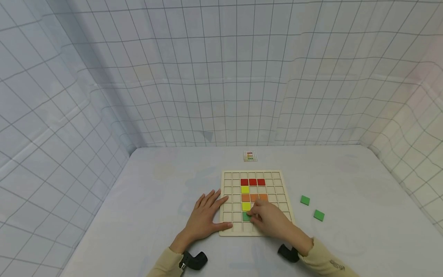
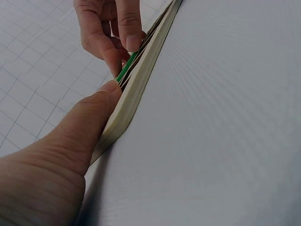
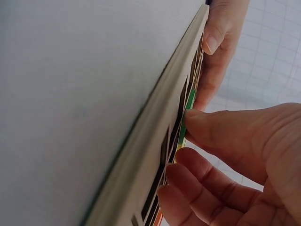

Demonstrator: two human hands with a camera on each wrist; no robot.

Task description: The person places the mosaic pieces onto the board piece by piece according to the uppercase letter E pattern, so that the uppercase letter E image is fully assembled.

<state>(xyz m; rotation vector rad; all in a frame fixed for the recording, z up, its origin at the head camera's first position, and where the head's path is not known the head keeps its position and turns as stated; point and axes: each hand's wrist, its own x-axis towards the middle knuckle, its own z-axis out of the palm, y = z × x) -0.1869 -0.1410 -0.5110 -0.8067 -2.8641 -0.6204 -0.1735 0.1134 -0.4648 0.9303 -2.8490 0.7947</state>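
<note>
A wooden grid board [image 1: 277,181] lies on the table with red tiles [image 1: 252,182], two yellow tiles [image 1: 245,189] and orange tiles [image 1: 254,197] set in its cells. My left hand [image 1: 207,215] lies flat beside the board's left edge, its thumb [image 2: 94,117] pressed against the rim [image 2: 141,89]. My right hand [image 1: 257,217] rests on the board's near part, with thumb [image 3: 221,127] and fingers pinching a green tile [image 1: 246,216] that sits at a cell below the lower yellow tile. The green tile's edge [image 2: 126,70] [image 3: 189,106] stands slightly raised above the board [image 3: 160,141].
Two loose green tiles [image 1: 305,200] [image 1: 318,215] lie on the table to the right of the board. A small pattern card [image 1: 250,156] sits beyond the board's far edge. Gridded cloth walls close in the table on three sides.
</note>
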